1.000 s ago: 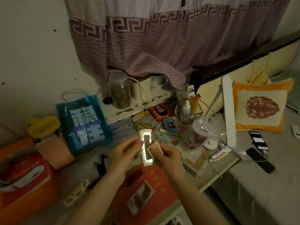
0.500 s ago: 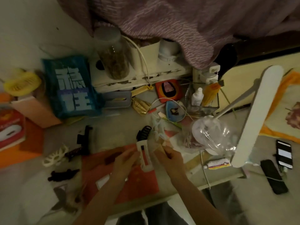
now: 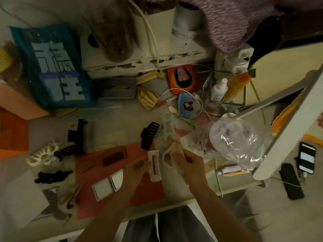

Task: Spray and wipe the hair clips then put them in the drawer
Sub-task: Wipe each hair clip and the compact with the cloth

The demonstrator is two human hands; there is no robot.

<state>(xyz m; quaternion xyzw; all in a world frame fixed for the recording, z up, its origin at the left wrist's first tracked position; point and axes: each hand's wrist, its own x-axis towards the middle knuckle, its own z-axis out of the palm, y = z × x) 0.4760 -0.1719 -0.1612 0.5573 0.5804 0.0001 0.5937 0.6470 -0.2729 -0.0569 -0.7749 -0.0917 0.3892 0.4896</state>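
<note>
My left hand [image 3: 138,169] pinches a white rectangular hair clip [image 3: 154,165] with a red slot, held over the red mat [image 3: 148,191]. My right hand [image 3: 189,162] grips a beige wiping cloth [image 3: 170,151] right beside the clip. A black claw clip [image 3: 149,135] lies just beyond them. Further left lie a black clip [image 3: 78,132], a white claw clip [image 3: 44,153], a dark brown clip [image 3: 67,151] and a dark bow clip [image 3: 52,177]. A small white spray bottle [image 3: 218,89] stands in a clear holder at the back right. No drawer is visible.
A brown comb [image 3: 114,155] and a white compact [image 3: 108,185] lie on the mat. A blue bag [image 3: 52,67] stands back left, a crumpled clear plastic bag [image 3: 239,140] and a white desk lamp [image 3: 286,133] at right. Two phones [image 3: 306,158] lie on the bed.
The view has tilted down toward the desk. Both hands have lowered the white clip and the cloth from mid-air to just above the red mat.
</note>
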